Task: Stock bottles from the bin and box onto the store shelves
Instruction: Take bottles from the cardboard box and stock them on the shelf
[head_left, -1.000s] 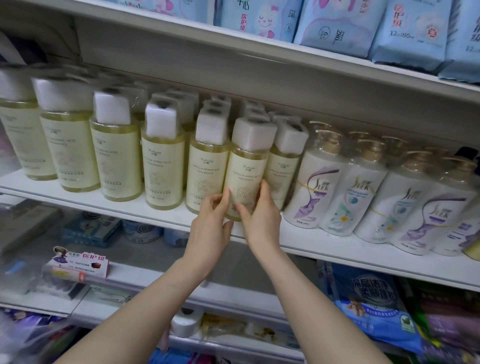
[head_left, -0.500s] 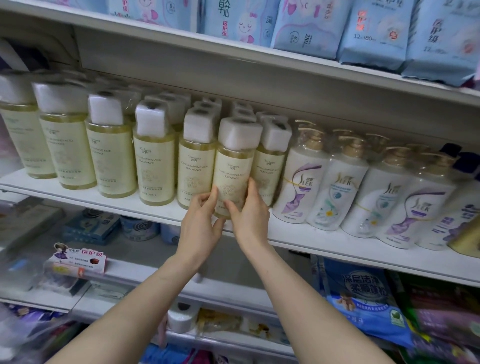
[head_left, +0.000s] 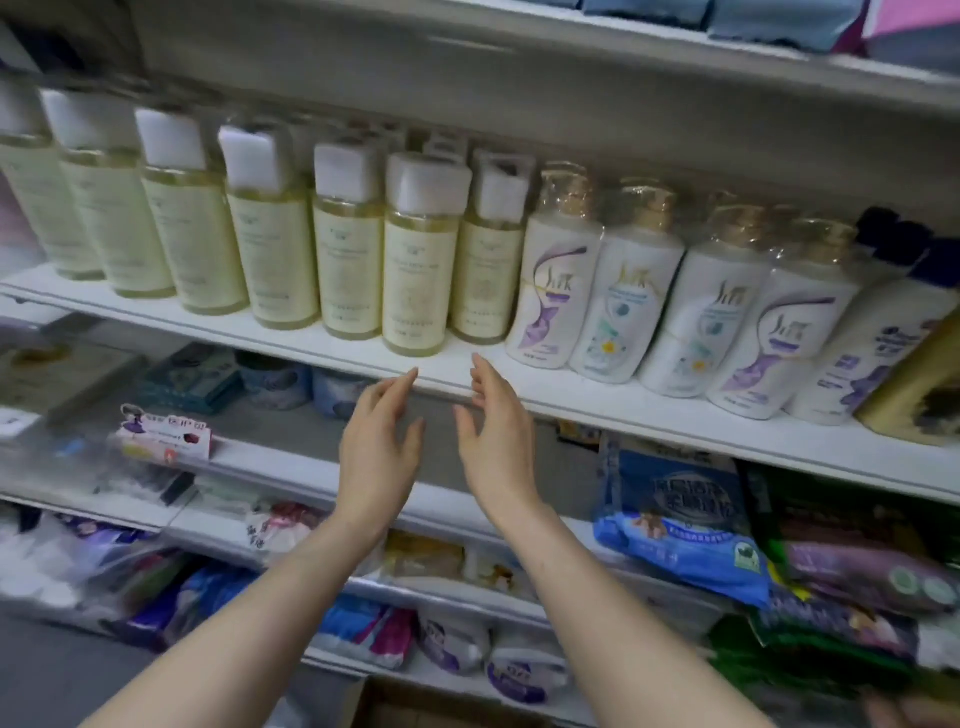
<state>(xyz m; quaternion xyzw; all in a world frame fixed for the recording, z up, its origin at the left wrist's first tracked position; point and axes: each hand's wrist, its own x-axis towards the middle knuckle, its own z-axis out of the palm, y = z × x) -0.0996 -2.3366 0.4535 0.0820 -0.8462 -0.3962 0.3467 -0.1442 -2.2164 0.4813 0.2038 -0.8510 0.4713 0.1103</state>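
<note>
While both hands hover empty just below it, a pale yellow bottle (head_left: 418, 270) with a white cap stands upright near the front edge of the white shelf (head_left: 571, 397), slightly forward of the matching bottles (head_left: 197, 234) beside it. The left hand (head_left: 382, 452) and right hand (head_left: 498, 447) sit close together under that bottle, palms facing each other, fingers loosely spread and gripping nothing. To the bottle's right stand white bottles with purple labels (head_left: 550, 291).
</note>
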